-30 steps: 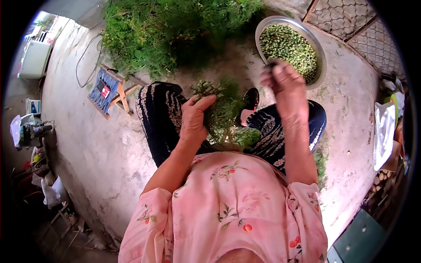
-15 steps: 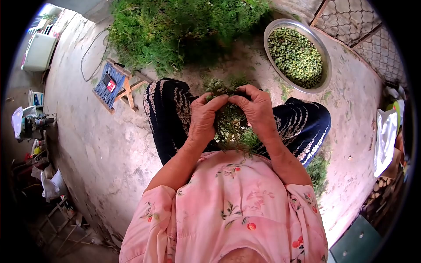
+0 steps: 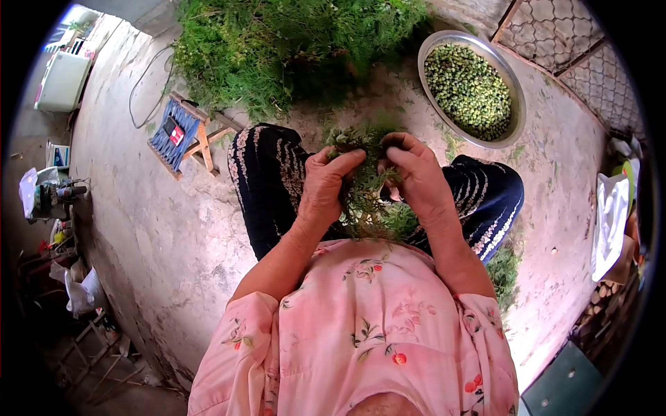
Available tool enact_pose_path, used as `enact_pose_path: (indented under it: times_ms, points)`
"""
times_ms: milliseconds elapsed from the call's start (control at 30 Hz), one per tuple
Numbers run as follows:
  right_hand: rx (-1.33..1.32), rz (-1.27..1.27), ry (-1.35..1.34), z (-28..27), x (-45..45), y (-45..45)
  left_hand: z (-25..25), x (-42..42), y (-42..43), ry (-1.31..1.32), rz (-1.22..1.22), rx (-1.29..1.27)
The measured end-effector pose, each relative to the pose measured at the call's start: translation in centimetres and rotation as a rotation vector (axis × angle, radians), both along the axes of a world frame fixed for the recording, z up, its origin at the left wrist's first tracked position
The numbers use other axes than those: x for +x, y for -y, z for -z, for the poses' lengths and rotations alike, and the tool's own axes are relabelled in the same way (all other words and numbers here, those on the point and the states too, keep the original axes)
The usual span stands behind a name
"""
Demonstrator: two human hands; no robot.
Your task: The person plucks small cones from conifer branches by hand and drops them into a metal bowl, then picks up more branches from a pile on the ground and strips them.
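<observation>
Between my knees, my left hand [image 3: 326, 182] pinches a feathery green conifer sprig [image 3: 362, 197], thumb on top. The sprig hangs down toward my lap. Just to its right, my right hand [image 3: 418, 179] has its fingers curled in with the thumb against them; what they hold, if anything, is hidden. A wide metal basin [image 3: 519, 114] beyond my right knee holds many small green cones or berries [image 3: 466, 90]. Ahead of my knees lies a large heap of green branches [image 3: 291, 52].
A folding stool [image 3: 164, 142] with a blue woven seat stands at the left, a small red and black item [image 3: 173, 130] on it. A dark cable [image 3: 134, 97] lies behind it. More green clippings [image 3: 504, 277] lie by my right hip. Wire mesh [image 3: 555, 31] borders the upper right.
My right hand has drawn away from my left, slightly right and down, its fingers curling in. The left hand stays nearly in place with the sprig.
</observation>
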State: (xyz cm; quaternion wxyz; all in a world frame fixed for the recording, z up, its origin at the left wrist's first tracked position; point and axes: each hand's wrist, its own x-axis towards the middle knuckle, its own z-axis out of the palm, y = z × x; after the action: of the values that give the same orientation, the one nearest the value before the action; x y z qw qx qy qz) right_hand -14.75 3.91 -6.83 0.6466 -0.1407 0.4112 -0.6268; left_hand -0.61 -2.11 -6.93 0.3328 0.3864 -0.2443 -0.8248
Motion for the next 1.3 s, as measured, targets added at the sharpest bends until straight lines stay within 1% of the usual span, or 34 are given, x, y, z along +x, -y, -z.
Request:
enact_pose_path:
  times_ms: [67,100,167,200,233,267,300,333,400,467,500,533,567,600,633,667,700,733,767,800,867,900,967,1000,1067,1100,1133,1167,1200,1233,1267,1300]
  points:
    - [0.058,0.075,-0.142,0.3,0.5,0.5,0.2,-0.3,-0.2,0.039,-0.008,-0.039]
    - [0.059,0.076,-0.141,0.4,0.6,0.5,0.3,-0.5,-0.3,0.078,-0.018,-0.080]
    - [0.005,0.057,-0.278,0.5,0.7,0.5,0.4,-0.6,-0.4,0.100,-0.020,-0.116]
    - [0.006,0.057,-0.277,0.7,0.7,0.6,0.5,-0.6,-0.4,0.121,-0.022,-0.152]
    - [-0.013,0.026,-0.333,0.8,0.8,0.7,0.8,-0.5,-0.4,0.123,-0.022,-0.151]
    - [-0.031,-0.006,-0.389,1.0,0.8,0.7,1.1,-0.3,-0.3,0.175,0.020,-0.185]
    - [-0.028,-0.007,-0.386,1.1,0.8,0.8,1.1,-0.2,-0.3,0.227,0.063,-0.219]
    - [-0.009,-0.009,-0.430,1.1,0.8,0.9,0.9,-0.2,-0.4,0.230,0.064,-0.216]
    - [0.014,-0.013,-0.470,1.2,0.8,1.0,0.2,-0.3,-0.6,0.131,0.057,-0.121]
    - [0.067,-0.059,-0.147,1.5,0.5,0.9,0.5,-0.2,-0.4,0.134,0.078,-0.108]
    - [0.069,-0.058,-0.147,1.6,0.3,0.8,0.3,-0.2,-0.3,0.136,0.097,-0.096]
    - [0.075,-0.012,0.032,1.9,0.2,0.7,-0.2,-0.1,-0.3,0.137,0.097,-0.094]
    - [0.080,0.035,0.211,2.0,0.0,0.6,-1.0,0.0,-0.3,0.079,0.061,-0.002]
    - [0.080,0.038,0.212,1.8,-0.4,0.5,-1.5,0.1,-0.2,0.022,0.027,0.091]
    - [0.021,0.066,0.179,1.3,-1.0,0.4,-0.3,0.4,0.1,0.100,0.004,0.056]
    - [-0.037,0.093,0.146,1.2,-1.6,0.3,0.9,0.9,0.3,0.101,0.006,0.056]
    - [-0.088,0.116,0.202,1.3,-2.2,0.2,1.9,1.4,0.4,0.101,-0.024,0.129]
    - [-0.089,0.116,0.203,1.2,-2.6,0.1,2.8,1.7,0.6,0.101,-0.055,0.202]
    - [-0.088,0.156,0.226,1.0,-2.8,0.0,3.5,1.6,0.6,0.177,-0.076,0.134]
    - [-0.088,0.196,0.249,0.9,-3.1,-0.1,2.5,1.4,0.4,0.179,-0.077,0.133]
    - [-0.112,0.176,0.249,1.4,-3.5,-0.4,-0.4,1.0,-0.1,-0.014,-0.064,0.219]
    - [-0.092,0.161,0.206,1.7,-3.5,-0.6,0.3,1.2,0.0,-0.013,-0.064,0.219]
    - [-0.072,0.147,0.164,2.1,-3.4,-0.8,2.4,1.6,0.6,-0.149,0.032,0.203]
    - [-0.035,0.175,0.172,2.2,-3.3,-0.7,1.7,1.4,0.5,-0.147,0.032,0.202]
    - [0.002,0.203,0.181,3.2,-3.3,-0.8,-0.1,0.7,0.2,-0.024,-0.122,0.299]
    - [0.065,0.290,0.214,4.4,-3.8,-0.9,0.4,0.9,0.4,-0.021,-0.122,0.300]
    - [0.130,0.379,0.247,5.3,-4.5,-0.9,1.2,1.1,0.8,-0.048,-0.073,0.334]
    - [0.128,0.406,0.340,5.7,-5.9,-0.4,1.7,1.3,1.0,-0.076,-0.023,0.368]
    - [0.049,0.463,0.357,4.3,-6.9,0.2,1.3,1.4,0.9,-0.074,-0.024,0.369]
    - [-0.012,0.459,0.299,3.0,-8.8,0.8,0.6,1.4,0.8,-0.081,0.022,0.241]
    - [-0.151,0.558,0.444,1.9,-10.5,1.1,0.2,1.4,0.7,-0.088,0.070,0.113]
    - [-0.265,0.628,0.599,2.0,-13.0,1.4,0.5,1.2,0.7,-0.112,0.066,0.121]
